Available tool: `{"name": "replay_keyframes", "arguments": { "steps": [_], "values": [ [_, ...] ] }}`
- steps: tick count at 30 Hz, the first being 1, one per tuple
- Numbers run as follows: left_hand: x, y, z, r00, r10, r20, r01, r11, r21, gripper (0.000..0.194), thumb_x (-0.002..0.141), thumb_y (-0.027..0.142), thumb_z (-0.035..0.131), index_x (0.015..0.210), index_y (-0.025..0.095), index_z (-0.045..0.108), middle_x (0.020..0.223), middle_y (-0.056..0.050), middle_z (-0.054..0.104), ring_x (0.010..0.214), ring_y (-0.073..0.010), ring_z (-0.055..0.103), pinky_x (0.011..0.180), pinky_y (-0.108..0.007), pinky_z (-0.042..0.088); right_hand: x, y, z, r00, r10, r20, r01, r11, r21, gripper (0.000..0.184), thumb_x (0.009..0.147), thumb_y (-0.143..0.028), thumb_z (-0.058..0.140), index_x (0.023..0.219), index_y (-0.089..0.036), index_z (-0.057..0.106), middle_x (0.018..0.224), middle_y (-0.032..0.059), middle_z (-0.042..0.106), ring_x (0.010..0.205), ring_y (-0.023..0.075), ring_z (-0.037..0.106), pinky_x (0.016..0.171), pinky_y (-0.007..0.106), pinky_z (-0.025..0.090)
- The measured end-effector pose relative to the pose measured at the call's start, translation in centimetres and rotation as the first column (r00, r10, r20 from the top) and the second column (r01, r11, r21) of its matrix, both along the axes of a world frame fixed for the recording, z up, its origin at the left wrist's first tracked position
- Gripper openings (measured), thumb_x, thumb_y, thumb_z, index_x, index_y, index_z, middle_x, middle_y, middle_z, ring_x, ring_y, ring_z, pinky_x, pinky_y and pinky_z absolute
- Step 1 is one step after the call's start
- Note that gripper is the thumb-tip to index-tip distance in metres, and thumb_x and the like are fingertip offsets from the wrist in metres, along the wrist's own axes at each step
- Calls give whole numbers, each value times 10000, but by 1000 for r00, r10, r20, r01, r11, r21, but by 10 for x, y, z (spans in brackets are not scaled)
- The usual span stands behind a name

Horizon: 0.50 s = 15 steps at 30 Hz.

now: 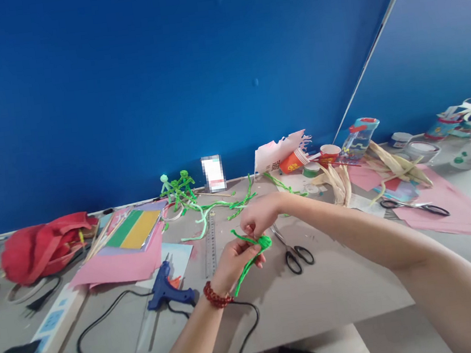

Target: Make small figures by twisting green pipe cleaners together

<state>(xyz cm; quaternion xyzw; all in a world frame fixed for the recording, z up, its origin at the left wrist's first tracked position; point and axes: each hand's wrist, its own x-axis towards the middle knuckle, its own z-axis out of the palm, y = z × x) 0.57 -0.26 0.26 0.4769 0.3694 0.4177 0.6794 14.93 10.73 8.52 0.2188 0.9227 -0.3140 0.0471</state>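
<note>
Holds green chenille-stem piece (265,243) pinched in left hand (232,261) above desk (339,289), with right hand (262,213) at upper side, exact grip indeterminable, showing rounded end (266,241) apparently formed but long tails (243,277) unshaped.

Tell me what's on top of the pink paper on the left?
On the pink paper lie green and yellow sheets, with thin sticks to the left of them. Whatever the sheets cover can't be seen.
</note>
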Motion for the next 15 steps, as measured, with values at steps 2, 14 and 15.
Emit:
{"name": "replay_keyframes", "arguments": {
  "steps": [2, 14, 15],
  "values": [
    [0, 1, -2, 999, 43, -13, -44, 999, -13, 229, 757, 351, 769, 739, 125, 738, 636, -73, 700, 545, -144, 603, 585, -276, 482, -10, -8, 1, 1000, -24, -4, 24, 983, 179, 312, 504, 5, 728, 385, -212, 537, 367, -89, 469, 402, 78, 388, 480, 243, 293],
    [1, 6, -9, 854, 477, 209, -456, 878, -144, 215, 618, 258, 826, 707, 157, 659, 608, 6, 680, 568, -152, 639, 581, -261, 472, -24, -87, 7, 919, -392, -47, 307, 633, 711, 136, 664, -34, 718, 706, -158, 685, 639, 81, 685, 573, 197, 621, 483, 268, 335],
    [1, 5, -8, 837, 480, 261, -450, 877, -169, 221, 611, 250, 833, 719, 161, 662, 627, 9, 685, 581, -146, 639, 581, -254, 471, -20, -93, 1, 922, -368, -119, 333, 601, 727, 112, 699, -62, 712, 763, -151, 685, 675, 87, 697, 594, 195, 623, 492, 271, 337]
  ]
}}
